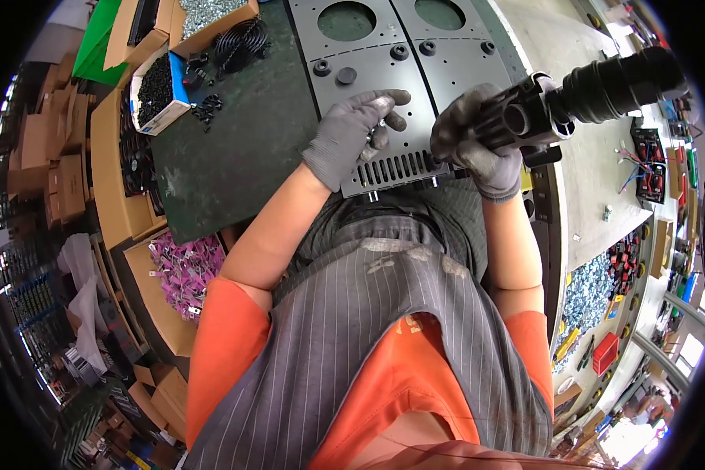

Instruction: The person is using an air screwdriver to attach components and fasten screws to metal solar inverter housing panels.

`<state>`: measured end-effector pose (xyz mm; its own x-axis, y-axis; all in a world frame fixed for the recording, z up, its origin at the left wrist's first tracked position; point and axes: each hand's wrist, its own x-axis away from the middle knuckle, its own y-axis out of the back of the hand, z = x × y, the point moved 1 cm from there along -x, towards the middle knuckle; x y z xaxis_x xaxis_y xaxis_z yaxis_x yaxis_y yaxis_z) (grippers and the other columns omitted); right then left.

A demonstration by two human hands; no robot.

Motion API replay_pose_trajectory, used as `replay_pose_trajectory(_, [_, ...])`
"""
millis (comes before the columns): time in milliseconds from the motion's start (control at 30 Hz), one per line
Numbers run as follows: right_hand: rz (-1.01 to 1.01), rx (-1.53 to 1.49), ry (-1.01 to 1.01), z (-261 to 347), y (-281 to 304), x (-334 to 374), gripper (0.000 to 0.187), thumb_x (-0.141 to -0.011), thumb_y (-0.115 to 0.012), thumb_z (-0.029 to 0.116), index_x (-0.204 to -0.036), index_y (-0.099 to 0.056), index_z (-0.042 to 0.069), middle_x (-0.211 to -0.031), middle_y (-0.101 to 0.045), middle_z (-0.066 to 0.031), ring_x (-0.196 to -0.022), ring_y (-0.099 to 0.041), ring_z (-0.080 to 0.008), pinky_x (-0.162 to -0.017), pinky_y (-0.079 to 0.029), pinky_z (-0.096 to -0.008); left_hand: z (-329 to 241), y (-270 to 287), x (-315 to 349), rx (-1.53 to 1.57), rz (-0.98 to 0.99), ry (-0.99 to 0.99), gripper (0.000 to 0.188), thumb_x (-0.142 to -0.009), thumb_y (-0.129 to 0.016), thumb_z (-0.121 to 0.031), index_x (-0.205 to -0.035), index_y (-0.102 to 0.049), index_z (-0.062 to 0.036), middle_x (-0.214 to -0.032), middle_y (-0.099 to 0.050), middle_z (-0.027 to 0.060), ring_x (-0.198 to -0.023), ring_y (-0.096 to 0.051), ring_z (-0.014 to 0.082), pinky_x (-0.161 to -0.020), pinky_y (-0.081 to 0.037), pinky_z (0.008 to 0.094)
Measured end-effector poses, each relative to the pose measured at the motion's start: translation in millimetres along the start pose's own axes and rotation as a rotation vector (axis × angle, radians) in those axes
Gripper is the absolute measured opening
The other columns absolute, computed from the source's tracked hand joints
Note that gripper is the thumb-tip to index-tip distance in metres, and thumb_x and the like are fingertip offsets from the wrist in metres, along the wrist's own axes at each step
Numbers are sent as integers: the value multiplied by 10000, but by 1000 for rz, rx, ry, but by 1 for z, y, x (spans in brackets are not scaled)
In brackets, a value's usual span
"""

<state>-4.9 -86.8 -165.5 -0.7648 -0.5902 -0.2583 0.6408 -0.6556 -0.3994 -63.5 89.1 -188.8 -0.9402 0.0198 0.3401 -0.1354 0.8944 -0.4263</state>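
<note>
My left hand (348, 137), in a grey glove, is over the near part of a dark grey metal panel (360, 82). Its fingers are curled around small shiny metal pieces, too small to identify surely. In my right hand (482, 149), also gloved, is a black power screwdriver (521, 116), its thick ribbed end pointing to the upper right. The tool's tip is hidden. The panel has a large round hole, a slotted bent near edge (392, 168) and black round feet (399, 52). A similar panel (466, 66) lies beside it on the right.
A dark green mat (235, 157) covers the bench on the left. Open boxes of silver hardware (207, 16) and black screws (156, 90) stand there, near a black coil (241, 43). Below is a carton of pink parts (186, 270). A conveyor-like rail (603, 172) runs along the right.
</note>
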Motion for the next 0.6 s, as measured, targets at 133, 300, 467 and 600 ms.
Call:
replay_pose_trajectory(133, [83,128,31,1,2,2,405,-659,-807,180,-880,-490,57,-705,-547,-66,-656,-581,-198,-555,-483,-284,2,-1,-2,8,-24,-23,291,-937,-407,-102,-1151,-552,31,-839,-594,61,-518,-435,20,-388,-329,143])
replay_pose_trajectory(300, [177,155,-4,3,1,-3,313,-590,-654,-87,-870,-539,-9,-736,-566,-54,-690,-614,-150,-596,-508,-278,1,-2,-1,32,-25,-15,291,-928,-410,-90,-1158,-555,15,-863,-604,60,-521,-435,15,-395,-327,140])
replay_pose_trajectory(467, [85,94,-82,8,-7,-4,414,-638,-738,114,-961,-499,13,-708,-564,-72,-636,-589,-187,-537,-484,-286,7,-3,-1,8,-50,-82,266,-922,-442,-91,-1153,-542,-6,-886,-605,62,-544,-443,21,-408,-330,149])
replay_pose_trajectory(600, [17,113,-44,15,-18,-11,443,-620,-635,6,-1040,-496,-21,-725,-590,-87,-589,-592,-170,-508,-476,-266,5,-2,-1,108,-137,-86,214,-913,-458,-71,-1107,-536,-25,-885,-597,74,-577,-468,48,-431,-353,158])
